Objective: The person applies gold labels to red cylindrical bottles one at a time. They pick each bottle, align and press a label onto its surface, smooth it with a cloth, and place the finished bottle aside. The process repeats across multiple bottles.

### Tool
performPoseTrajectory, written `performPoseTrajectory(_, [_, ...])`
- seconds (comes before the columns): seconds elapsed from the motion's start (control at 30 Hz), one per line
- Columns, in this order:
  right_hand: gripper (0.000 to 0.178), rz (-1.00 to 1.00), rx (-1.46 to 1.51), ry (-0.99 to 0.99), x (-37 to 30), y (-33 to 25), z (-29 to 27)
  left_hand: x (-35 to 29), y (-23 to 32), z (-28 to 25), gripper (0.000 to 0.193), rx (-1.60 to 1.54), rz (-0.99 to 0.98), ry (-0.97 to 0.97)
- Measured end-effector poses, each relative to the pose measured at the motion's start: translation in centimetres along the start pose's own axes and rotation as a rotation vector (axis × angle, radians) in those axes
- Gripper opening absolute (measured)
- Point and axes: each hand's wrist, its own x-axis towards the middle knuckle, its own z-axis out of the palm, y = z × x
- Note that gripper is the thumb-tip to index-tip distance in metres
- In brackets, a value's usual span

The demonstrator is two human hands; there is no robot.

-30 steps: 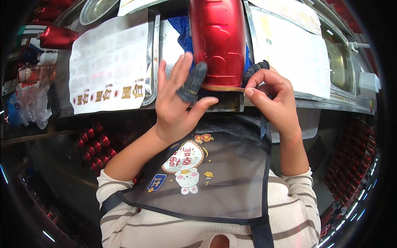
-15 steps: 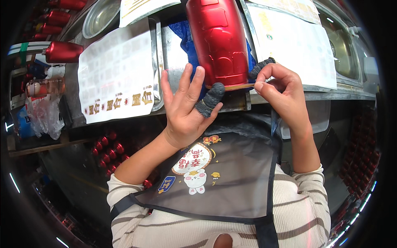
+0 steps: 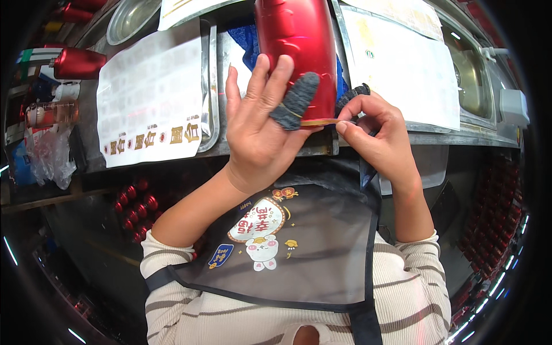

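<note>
A glossy red bottle (image 3: 299,37) with raised panels lies on its side, its base toward me, over a blue cloth (image 3: 246,43). Along the base edge runs a thin yellowish-brown strip (image 3: 319,122). My left hand (image 3: 253,132) rests against the bottle's lower left side with its fingers stretched out; a dark grey knitted cover sleeves one finger, which presses near the strip's left part. Thumb and forefinger of my right hand (image 3: 376,138) pinch the strip's right end. Another grey cover on that hand is partly hidden behind the fingers.
White printed sheets (image 3: 155,98) lie left of the bottle, and more sheets (image 3: 402,75) on the right. A metal bowl (image 3: 133,23) stands at the far left, a sink basin (image 3: 474,75) at the far right. Another red bottle (image 3: 79,63) lies on the left.
My left hand has come up against the bottle, its covered finger now on the base edge. The right hand has moved left, closer to the base, still pinching the strip.
</note>
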Motion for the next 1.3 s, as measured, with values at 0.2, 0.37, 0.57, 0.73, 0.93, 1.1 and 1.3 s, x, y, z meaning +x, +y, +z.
performPoseTrajectory(0.2, [0.008, -0.033, -0.022, 0.009, -1.1, -1.0, -0.9, -4.2, -0.7, -2.1, 0.046, -0.058, -0.089, -0.095])
performPoseTrajectory(0.37, [0.009, 0.042, 0.047, 0.002, -0.9, -1.0, -1.4, -4.5, -0.7, -2.0, 0.037, 0.008, -0.022, -0.126])
performPoseTrajectory(0.57, [0.009, 0.061, 0.035, -0.023, -0.1, -0.1, -1.3, -2.4, 0.3, -2.0, 0.046, 0.130, 0.115, -0.156])
performPoseTrajectory(0.73, [0.009, 0.062, 0.049, -0.002, 0.4, 0.0, -0.7, 0.1, 2.1, -0.2, 0.009, 0.206, 0.148, -0.035])
performPoseTrajectory(0.93, [0.007, -0.034, -0.036, 0.012, 0.4, 0.3, -0.3, -0.4, 0.8, -0.1, 0.060, 0.079, -0.047, -0.071])
performPoseTrajectory(1.1, [0.007, -0.025, -0.013, 0.023, -0.2, -0.3, -0.5, -2.8, -0.4, -1.2, 0.058, -0.115, -0.165, -0.051])
performPoseTrajectory(1.3, [0.006, -0.043, 0.037, 0.043, -1.3, -1.7, -0.7, -6.0, -0.9, -2.1, 0.038, -0.046, -0.122, -0.144])
